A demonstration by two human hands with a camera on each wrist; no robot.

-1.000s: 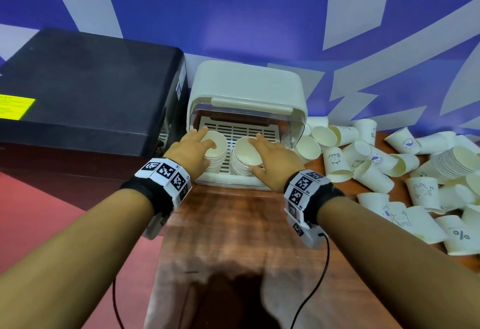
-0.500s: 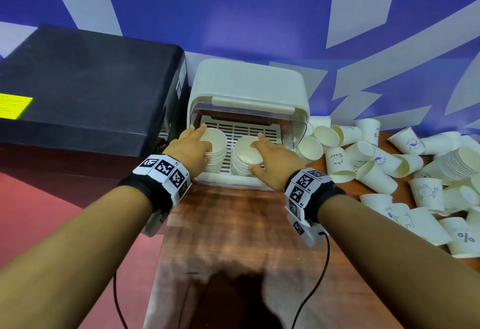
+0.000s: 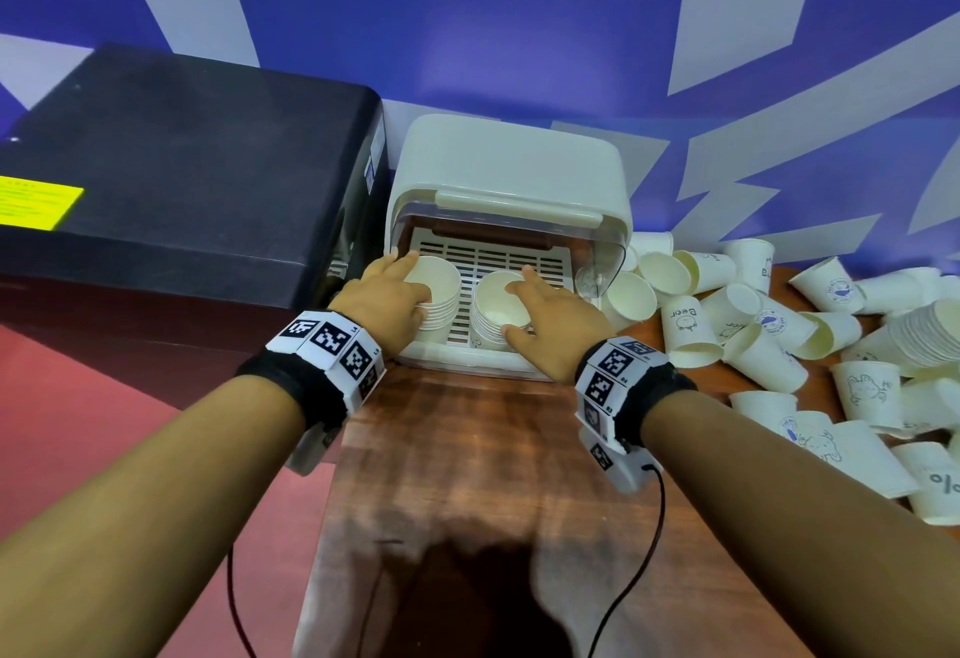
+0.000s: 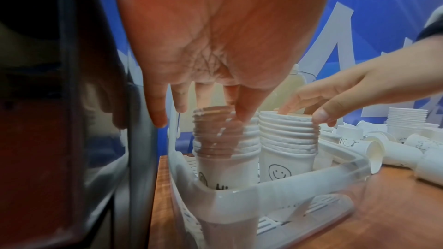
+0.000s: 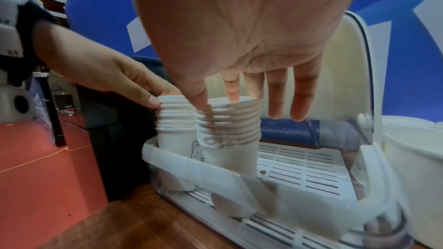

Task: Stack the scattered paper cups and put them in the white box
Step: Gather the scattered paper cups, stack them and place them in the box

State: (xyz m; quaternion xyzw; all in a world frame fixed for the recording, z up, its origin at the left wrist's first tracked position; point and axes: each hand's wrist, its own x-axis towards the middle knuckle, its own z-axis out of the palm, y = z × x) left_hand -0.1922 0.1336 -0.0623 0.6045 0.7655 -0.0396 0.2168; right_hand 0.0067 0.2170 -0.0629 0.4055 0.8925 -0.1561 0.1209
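The white box [image 3: 509,174] stands open at the back of the wooden table, its lid swung up. Two stacks of paper cups stand upright inside on the slotted floor, side by side near the front wall [image 5: 191,160]. My left hand [image 3: 415,283] holds the left stack [image 3: 441,293] by its top rim, thumb on the outside [image 5: 151,101]. My right hand [image 3: 514,304] pinches the top rim of the right stack [image 3: 493,314], thumb outside and index finger inside [image 5: 232,94]. In the left wrist view the right stack [image 4: 287,135] shows a smiley face.
A black machine [image 3: 182,179] stands tight against the box's left side. Several loose cups [image 3: 753,324] lie scattered right of the box, with a long nested stack [image 3: 924,335] lying at the far right. The table [image 3: 467,449] stretches toward me; red floor [image 3: 78,397] lies left.
Both hands stay on the two stacks in the box. The left fingers have shifted slightly further over the top cup's rim.
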